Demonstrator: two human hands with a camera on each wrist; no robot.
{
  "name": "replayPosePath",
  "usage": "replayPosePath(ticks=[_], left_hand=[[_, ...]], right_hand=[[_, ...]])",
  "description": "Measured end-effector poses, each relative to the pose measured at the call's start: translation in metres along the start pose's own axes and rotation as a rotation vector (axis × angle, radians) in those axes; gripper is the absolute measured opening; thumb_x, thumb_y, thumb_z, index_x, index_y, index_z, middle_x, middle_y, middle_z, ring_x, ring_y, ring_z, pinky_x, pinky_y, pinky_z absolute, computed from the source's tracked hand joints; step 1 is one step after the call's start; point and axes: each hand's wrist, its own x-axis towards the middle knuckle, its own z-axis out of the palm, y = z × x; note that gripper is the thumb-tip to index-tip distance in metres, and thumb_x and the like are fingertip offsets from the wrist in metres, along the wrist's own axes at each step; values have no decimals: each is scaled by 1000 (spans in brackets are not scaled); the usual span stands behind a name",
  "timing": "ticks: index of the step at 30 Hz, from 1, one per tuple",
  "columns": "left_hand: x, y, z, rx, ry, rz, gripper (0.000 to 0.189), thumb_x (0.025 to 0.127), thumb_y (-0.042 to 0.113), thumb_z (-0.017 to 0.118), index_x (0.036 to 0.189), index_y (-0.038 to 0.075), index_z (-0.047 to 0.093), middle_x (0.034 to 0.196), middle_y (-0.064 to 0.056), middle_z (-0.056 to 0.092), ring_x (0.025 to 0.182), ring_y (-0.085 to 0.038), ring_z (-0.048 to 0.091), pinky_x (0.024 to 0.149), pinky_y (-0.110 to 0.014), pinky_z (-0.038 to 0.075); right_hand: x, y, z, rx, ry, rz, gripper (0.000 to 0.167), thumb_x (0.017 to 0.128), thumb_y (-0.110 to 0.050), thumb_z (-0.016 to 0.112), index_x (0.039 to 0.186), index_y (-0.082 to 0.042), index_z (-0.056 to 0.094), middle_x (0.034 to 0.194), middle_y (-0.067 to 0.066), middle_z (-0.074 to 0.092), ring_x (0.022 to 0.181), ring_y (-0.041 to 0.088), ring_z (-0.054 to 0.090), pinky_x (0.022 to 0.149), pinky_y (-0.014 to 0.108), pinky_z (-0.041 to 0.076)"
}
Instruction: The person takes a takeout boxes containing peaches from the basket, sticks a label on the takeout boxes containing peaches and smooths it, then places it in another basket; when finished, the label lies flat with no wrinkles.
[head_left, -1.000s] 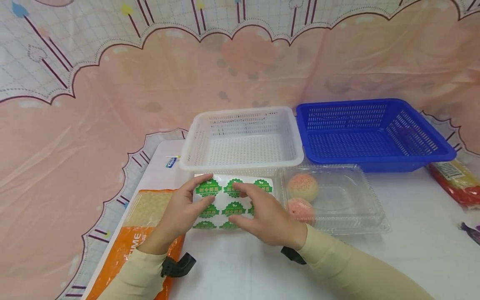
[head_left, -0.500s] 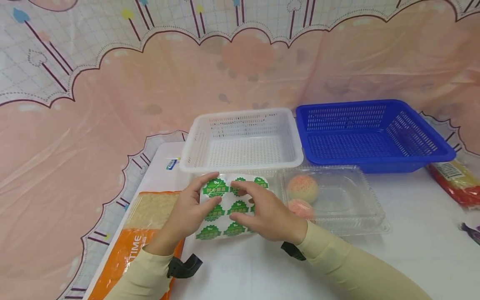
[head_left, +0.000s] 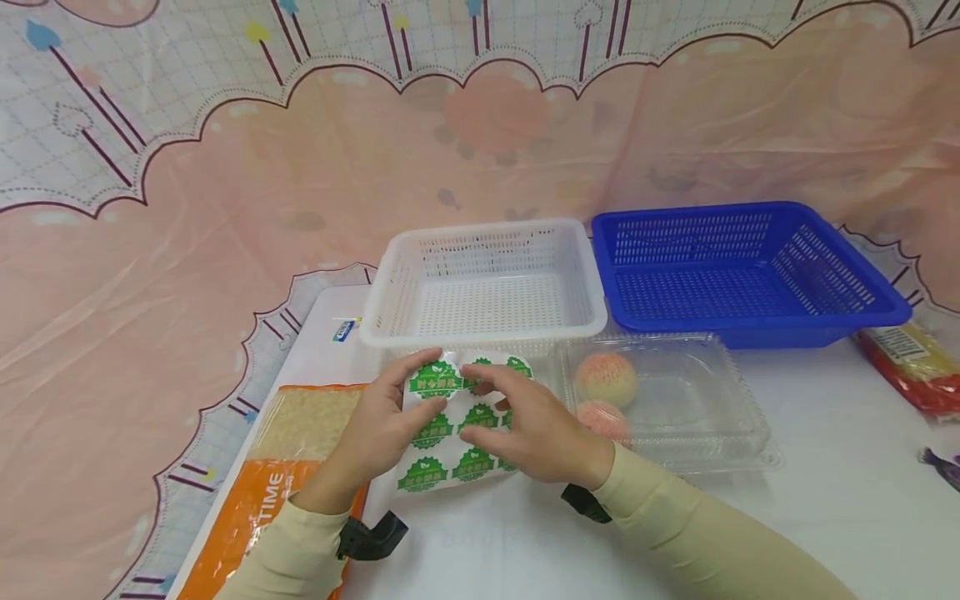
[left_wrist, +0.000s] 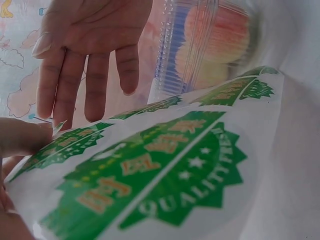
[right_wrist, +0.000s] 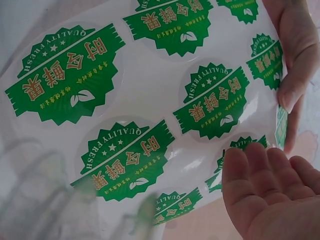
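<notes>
My left hand [head_left: 385, 421] holds a white sheet of round green stickers [head_left: 477, 414] by its left edge. In the right wrist view, the left thumb lies on top of the sheet [right_wrist: 135, 85]. A small green tip stands up beside that thumb in the left wrist view. My right hand [head_left: 536, 425] hovers over the sheet's right part, thumb apart from the fingers. In the left wrist view its palm shows, fingers loosely extended [left_wrist: 95, 80] and gripping nothing; whether they touch the sheet, I cannot tell. To the right, a clear plastic container [head_left: 693, 400] contains two peaches [head_left: 606, 379].
Behind are a white basket [head_left: 483, 304] and a blue basket [head_left: 738, 287]. An orange bag [head_left: 270, 500] lies by the left forearm, a small blue-and-white packet [head_left: 343, 331] beyond it. At the far right sits a red-and-yellow packet [head_left: 911, 367], with a dark purple item [head_left: 941, 467] nearer.
The sticker sheet has shifted slightly right and tipped, so its near edge sits closer to me. My left hand moved a little right with it; the right hand has barely moved.
</notes>
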Motion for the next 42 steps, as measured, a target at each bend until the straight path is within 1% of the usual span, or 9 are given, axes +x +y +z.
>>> replayPosePath(ticks=[5,10,14,21,25,28,33,42], left_hand=[[0,-1,1,1,-2,-17,56,95,0,64,147,7,45,117,-15,66,91,-23,70,71,-31,60],[-1,-1,2,14,-8,-32,56,94,1,64,147,7,45,118,-14,66,92,-22,69,72,-30,59],[-2,1,3,30,-9,-31,57,94,1,66,147,7,46,118,-13,67,92,-21,68,73,-29,59],[-3,2,4,65,-1,-9,57,93,2,68,146,6,47,119,-11,67,91,-18,66,73,-28,58],[-2,2,4,75,2,0,58,92,3,69,146,6,48,124,-11,65,91,-17,63,73,-26,57],[-2,1,4,76,3,2,59,92,3,69,146,6,47,126,-11,63,94,-18,62,74,-26,56],[-2,-1,4,82,13,-7,61,91,2,69,147,7,47,134,-10,60,103,-20,62,78,-25,56],[-1,-1,3,72,18,-28,62,91,2,69,149,9,46,138,-10,57,106,-21,62,81,-25,55]], right_hand=[[2,3,0,45,0,-29,61,91,-14,75,143,1,47,125,9,60,111,22,58,89,39,54],[5,5,-1,114,-20,-42,54,92,-13,73,139,2,52,123,9,59,109,22,58,88,42,55],[7,6,-1,139,-42,-43,47,92,-13,73,134,0,56,123,8,60,108,22,59,88,40,55],[7,8,0,135,-47,-35,44,93,-14,72,132,-1,58,122,6,62,107,19,60,88,38,55],[7,9,0,136,-37,-29,44,93,-14,72,133,0,59,123,6,62,106,18,61,88,35,55],[7,9,0,137,-27,-27,43,93,-13,72,132,1,59,122,7,62,105,19,61,87,33,55],[7,10,0,138,-17,-25,43,93,-11,71,132,1,59,120,7,62,104,18,60,88,32,55],[7,9,-1,136,-5,-21,41,93,-12,71,131,0,60,119,5,62,104,18,60,88,32,55]])
